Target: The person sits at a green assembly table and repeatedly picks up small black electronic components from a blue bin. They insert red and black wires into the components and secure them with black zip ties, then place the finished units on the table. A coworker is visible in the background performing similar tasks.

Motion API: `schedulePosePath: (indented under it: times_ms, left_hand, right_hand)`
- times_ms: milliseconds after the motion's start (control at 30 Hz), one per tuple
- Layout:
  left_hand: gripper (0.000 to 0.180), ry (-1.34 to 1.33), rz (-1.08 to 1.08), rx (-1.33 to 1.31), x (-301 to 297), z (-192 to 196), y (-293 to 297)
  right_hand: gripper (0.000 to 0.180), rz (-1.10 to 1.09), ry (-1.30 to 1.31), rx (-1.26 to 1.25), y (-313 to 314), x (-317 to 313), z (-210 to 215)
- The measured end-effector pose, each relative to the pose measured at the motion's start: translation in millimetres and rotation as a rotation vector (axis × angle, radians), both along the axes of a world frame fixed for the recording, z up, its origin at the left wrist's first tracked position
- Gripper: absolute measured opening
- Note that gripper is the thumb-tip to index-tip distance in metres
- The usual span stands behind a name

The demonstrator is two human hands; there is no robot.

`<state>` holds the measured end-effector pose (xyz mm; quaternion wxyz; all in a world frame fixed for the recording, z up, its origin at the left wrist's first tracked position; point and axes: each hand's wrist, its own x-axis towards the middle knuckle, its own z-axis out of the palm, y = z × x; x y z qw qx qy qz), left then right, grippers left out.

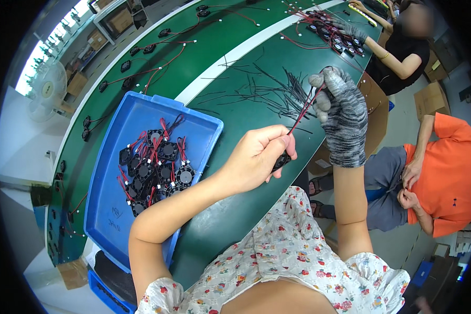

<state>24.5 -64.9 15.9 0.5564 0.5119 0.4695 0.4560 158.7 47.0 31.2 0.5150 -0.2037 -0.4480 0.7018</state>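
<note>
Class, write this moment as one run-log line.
left hand: holds black fan; right hand: gloved, pinches red-black wires; blue tray: fans inside; green table: loose black strips

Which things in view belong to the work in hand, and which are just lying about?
Work in hand:
- small black fan, in the bare left hand
- its red and black wires, pinched by the gloved right hand
- blue tray of similar fans
- thin black strips, probably

Apparently just about:
- white standing fan
- cardboard box
</note>
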Motion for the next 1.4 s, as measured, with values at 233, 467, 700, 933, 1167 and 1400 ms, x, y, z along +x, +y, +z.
schedulePosePath:
  times_ms: [233,467,700,933,1167,1400]
  left_hand:
    - [0.023,-0.175,0.072,-0.044,-0.6,-0.3,2.9]
    - [0.026,-0.19,0.16,-0.047,-0.7,-6.7,5.4]
    - [0.026,-0.068,0.17,-0.043,-1.6,-13.1,5.7]
    - [0.024,-0.04,0.181,-0.048,0.6,-17.0,6.1]
    - [0.026,-0.083,0.046,-0.068,6.6,-8.1,5.8]
    - [0.023,-0.389,0.161,-0.193,11.6,-3.4,10.8]
  right_hand:
    - [0.019,-0.236,-0.129,0.119,-12.8,-15.2,-21.1]
    - [0.016,-0.03,-0.325,0.202,-52.7,-20.9,-38.0]
    - [0.015,-0.113,-0.371,0.183,-54.2,-25.0,-44.8]
    - [0.034,0.157,-0.192,-0.066,-55.6,-22.4,-50.1]
    - [0.034,0.12,-0.113,0.239,-34.4,-19.5,-56.6]
    - [0.041,0.308,-0.04,-0.008,-35.8,-18.3,-81.6]
